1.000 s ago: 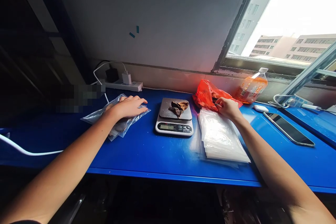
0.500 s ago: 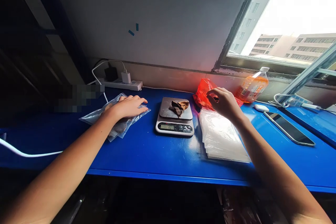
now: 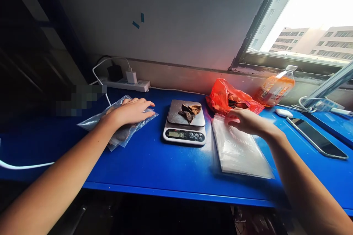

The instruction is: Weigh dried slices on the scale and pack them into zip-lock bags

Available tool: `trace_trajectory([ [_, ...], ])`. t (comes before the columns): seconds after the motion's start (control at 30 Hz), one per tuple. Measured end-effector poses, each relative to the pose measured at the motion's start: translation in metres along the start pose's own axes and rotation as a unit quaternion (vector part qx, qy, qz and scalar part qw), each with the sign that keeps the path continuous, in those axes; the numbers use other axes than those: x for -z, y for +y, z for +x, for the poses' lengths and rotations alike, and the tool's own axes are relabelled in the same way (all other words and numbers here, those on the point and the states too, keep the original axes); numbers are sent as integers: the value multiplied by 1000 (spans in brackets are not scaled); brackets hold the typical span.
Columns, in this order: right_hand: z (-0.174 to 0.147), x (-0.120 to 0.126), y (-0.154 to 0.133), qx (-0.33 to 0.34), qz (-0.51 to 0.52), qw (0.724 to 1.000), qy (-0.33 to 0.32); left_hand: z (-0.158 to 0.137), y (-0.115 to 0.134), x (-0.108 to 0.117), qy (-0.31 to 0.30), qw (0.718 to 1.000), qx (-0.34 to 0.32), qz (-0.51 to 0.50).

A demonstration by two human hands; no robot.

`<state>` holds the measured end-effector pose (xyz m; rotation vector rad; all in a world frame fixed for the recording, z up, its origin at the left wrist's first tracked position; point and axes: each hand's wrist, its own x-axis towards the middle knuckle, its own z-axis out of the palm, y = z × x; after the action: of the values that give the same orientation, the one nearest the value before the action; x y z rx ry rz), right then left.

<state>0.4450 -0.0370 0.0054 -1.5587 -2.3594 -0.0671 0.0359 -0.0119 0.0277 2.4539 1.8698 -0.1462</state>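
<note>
My left hand [image 3: 131,114] lies palm down, fingers stretched out, on a clear plastic bag [image 3: 91,119] with something brownish inside, mostly hidden under the hand. Over the upper edge of a stack of clear plastic bags [image 3: 239,150] is my right hand [image 3: 248,120], its thumb and bent fingers apart and nothing visible between them. Whether the fingertips touch the top bag, I cannot tell. Between both hands stands a digital kitchen scale [image 3: 184,123] with several dark brown dried pieces [image 3: 190,112] on its plate. Just behind my right hand, an open red plastic bag [image 3: 220,97] holds similar brown pieces.
An orange drink bottle [image 3: 277,86] leans by the window behind the red bag. A phone [image 3: 317,137] and a white earbud case [image 3: 284,112] lie at the right. A power strip [image 3: 142,86] with a charger sits along the wall, its white cable running left.
My right hand has come down and toward me from in front of the red bag to the clear bag stack, uncovering the red bag's opening. My left hand stays on its bag. The view has shifted slightly.
</note>
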Motion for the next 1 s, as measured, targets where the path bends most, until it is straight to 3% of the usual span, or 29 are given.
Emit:
trace_trajectory([
  [0.13, 1, 2, -2, 26, -71, 997, -18, -1, 0, -1, 9, 1000, -1, -7],
  [0.4, -1, -6, -9, 25, -71, 997, 9, -6, 4, 3, -6, 1000, 11, -25],
  [0.83, 2, -8, 0, 26, -107, 993, -44, -8, 6, 7, -15, 999, 23, -17],
  [0.9, 2, -5, -2, 17, -83, 995, -45, -7, 3, 5, 12, 1000, 18, -20],
  [1.0, -3, 8, -4, 19, -25, 999, -25, -5, 4, 3, 116, 993, 1, -20],
])
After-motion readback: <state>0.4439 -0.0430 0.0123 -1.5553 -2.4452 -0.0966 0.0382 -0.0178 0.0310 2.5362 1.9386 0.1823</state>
